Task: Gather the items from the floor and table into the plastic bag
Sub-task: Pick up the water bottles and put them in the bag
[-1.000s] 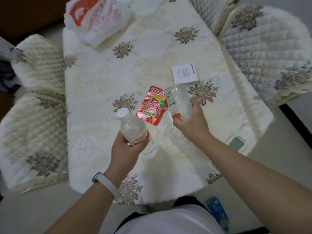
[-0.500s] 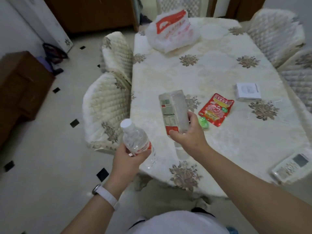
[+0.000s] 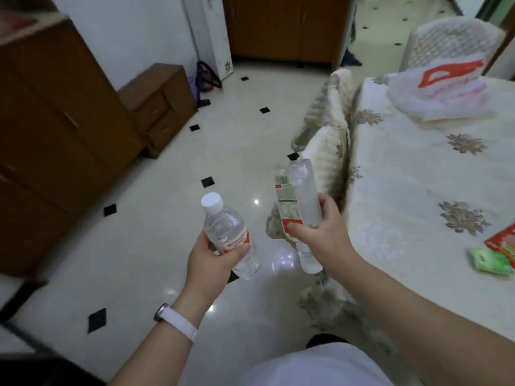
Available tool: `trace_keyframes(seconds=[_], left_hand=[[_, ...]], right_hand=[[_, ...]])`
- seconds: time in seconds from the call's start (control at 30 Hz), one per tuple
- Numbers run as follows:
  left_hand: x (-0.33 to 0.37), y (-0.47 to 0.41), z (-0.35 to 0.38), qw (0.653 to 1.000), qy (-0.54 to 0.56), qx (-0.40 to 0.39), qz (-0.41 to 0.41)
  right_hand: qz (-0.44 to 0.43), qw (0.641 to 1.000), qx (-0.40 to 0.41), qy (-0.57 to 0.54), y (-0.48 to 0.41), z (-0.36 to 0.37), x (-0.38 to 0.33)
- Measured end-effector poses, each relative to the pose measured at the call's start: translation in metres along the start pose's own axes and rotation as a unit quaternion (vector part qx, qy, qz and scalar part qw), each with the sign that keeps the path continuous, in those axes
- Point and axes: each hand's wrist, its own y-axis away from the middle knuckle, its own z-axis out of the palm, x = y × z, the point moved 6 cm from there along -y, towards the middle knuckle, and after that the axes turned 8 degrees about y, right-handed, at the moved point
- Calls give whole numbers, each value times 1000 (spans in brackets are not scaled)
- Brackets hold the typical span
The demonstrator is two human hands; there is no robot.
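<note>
My left hand (image 3: 213, 260) grips a clear water bottle (image 3: 227, 231) with a white cap and a red label, held upright over the floor. My right hand (image 3: 323, 232) holds a clear plastic pack (image 3: 296, 199) with a green, white and red label, tilted upright beside the table's left edge. The white plastic bag (image 3: 437, 93) with red print lies at the far end of the table (image 3: 404, 196). A red snack pouch (image 3: 504, 240) and a small green packet (image 3: 490, 260) lie on the cloth at the right edge of view.
Two quilted chairs (image 3: 326, 151) stand along the table's left side, another chair (image 3: 451, 43) behind the bag. Brown cabinets (image 3: 55, 140) and a low drawer unit (image 3: 158, 107) line the left wall. The glossy tiled floor (image 3: 172, 207) stretches between them.
My view has swung left, off the table and toward the floor and cabinets. Both hands keep their items; the pack has moved from over the table to beside its left edge.
</note>
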Motion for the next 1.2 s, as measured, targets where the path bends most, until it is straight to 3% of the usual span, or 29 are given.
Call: trace_keyframes(seconds=[0.27, 0.7, 1.03, 1.2], left_hand=[[-11, -56, -70, 997, 5, 77, -27], [24, -268, -119, 993, -41, 71, -82], [76, -431, -146, 997, -50, 43, -49], [80, -533, -151, 999, -44, 4, -28]], right_hand=[[0, 995, -103, -2, -54, 103, -24], [54, 987, -143, -50, -255, 215, -46], [48, 992, -104, -60, -393, 261, -101], [85, 995, -28, -50, -461, 290, -107]])
